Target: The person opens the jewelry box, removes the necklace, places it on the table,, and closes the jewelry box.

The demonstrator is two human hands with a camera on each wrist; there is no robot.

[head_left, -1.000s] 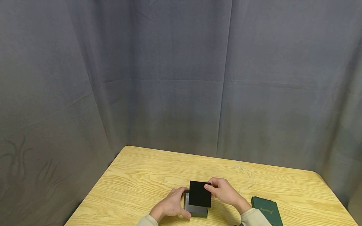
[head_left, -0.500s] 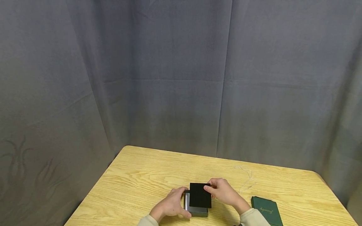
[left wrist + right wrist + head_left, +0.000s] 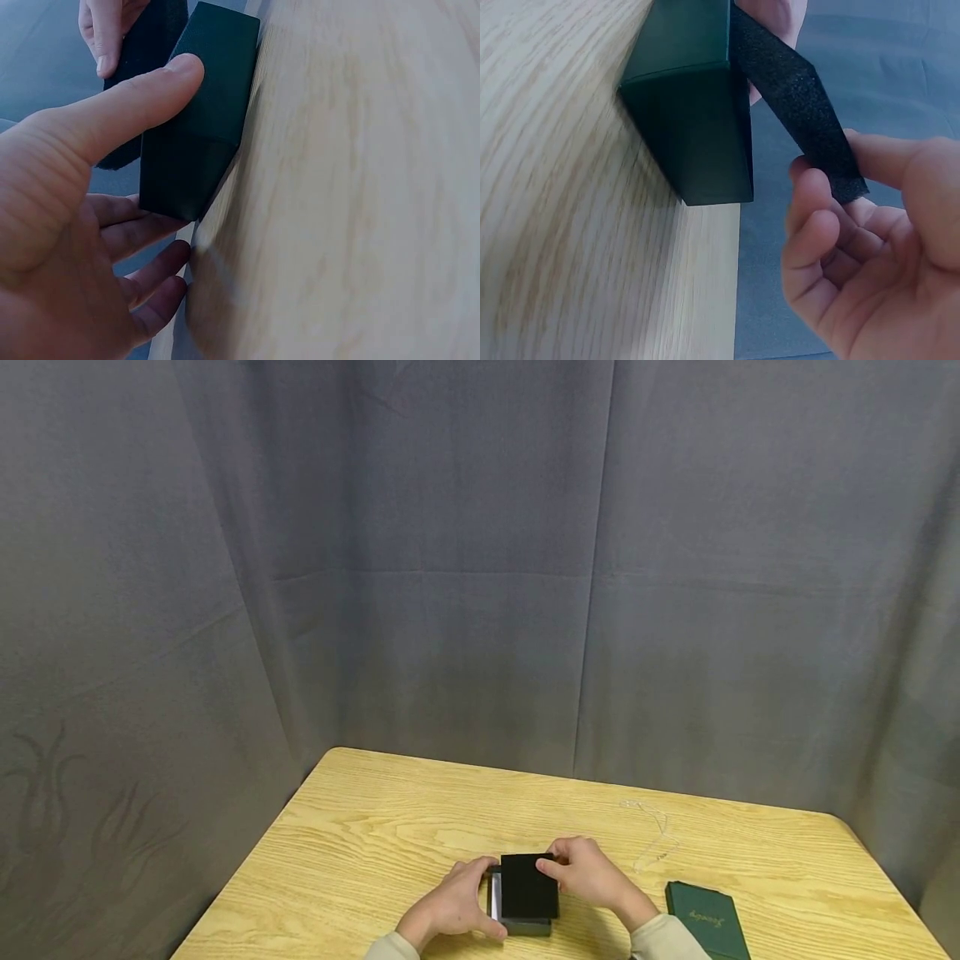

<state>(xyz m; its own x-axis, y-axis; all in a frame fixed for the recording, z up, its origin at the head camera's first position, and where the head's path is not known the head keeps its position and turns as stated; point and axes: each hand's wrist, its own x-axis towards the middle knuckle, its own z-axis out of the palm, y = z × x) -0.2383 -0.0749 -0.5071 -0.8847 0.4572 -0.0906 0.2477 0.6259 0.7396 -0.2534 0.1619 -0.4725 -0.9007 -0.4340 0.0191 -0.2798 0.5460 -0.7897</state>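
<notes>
On the table stands a small dark green box base (image 3: 528,930) with a pale inside; its side wall (image 3: 202,112) fills the upper left wrist view. My left hand (image 3: 453,902) grips it from the left, thumb on the near wall and fingers at the far one. A square black foam pad (image 3: 527,893) lies over most of the box's opening. My right hand (image 3: 594,878) pinches the pad by its right edge. Seen from the right wrist, the foam pad (image 3: 791,90) slants, its far end at the box rim and its held end raised outside the box wall (image 3: 697,139).
A green box lid (image 3: 707,918) with gold lettering lies on the table to the right, beside the right sleeve (image 3: 667,937). Behind it a thin, pale necklace (image 3: 662,833) is spread out. Grey curtains (image 3: 465,568) hang behind and left of the wooden table (image 3: 390,810).
The right hand has brought the foam pad down and slightly toward me, lower over the box. The left hand and the box have stayed in place.
</notes>
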